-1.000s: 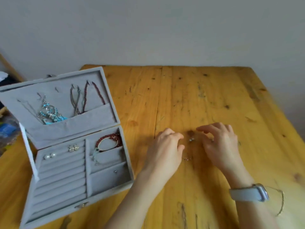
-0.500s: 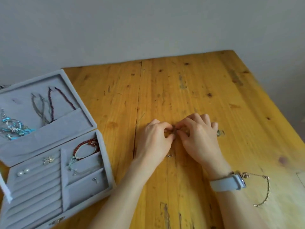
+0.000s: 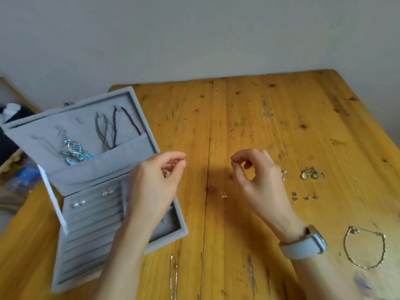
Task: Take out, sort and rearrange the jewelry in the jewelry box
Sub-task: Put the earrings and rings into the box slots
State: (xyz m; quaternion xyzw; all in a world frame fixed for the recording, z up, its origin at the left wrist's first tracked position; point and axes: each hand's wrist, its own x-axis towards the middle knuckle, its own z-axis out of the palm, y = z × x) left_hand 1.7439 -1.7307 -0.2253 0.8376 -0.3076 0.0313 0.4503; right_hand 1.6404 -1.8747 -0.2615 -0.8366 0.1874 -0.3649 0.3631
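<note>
Jewelry box [image 3: 91,213] lies open on the surface [image 3: 259,126], under and to the outside of the left hand [image 3: 155,187], whose wrist crosses the box's near right corner. We record the following change: half a second ago both hands were pressed together low over the surface, fingertips meeting around something small; they are now lifted and drawn well apart. We note that the left hand pinches a tiny metallic piece between thumb and forefinger, and the right hand [image 3: 257,182] pinches a similar small piece at its fingertips; the remaining fingers of each are curled. We cannot tell what the pieces are, though we judge them to be one small item separated into two, or a pair of studs. A small pale stud pair [image 3: 224,194] lies on the surface between the hands, nearer the right. Beyond the right hand's outer side lie small earrings [image 3: 309,175] and further tiny pieces [image 3: 303,196]; a gold chain bracelet [image 3: 365,247] lies outside the right wrist, past the watch [image 3: 303,245]. Pearl studs [image 3: 79,204] rest in the ring rolls beside the left forearm, and necklaces [image 3: 114,128] hang in the lid beyond the left hand. We judge removal partly done, with sorting under way and placement of the held pieces outstanding.
</note>
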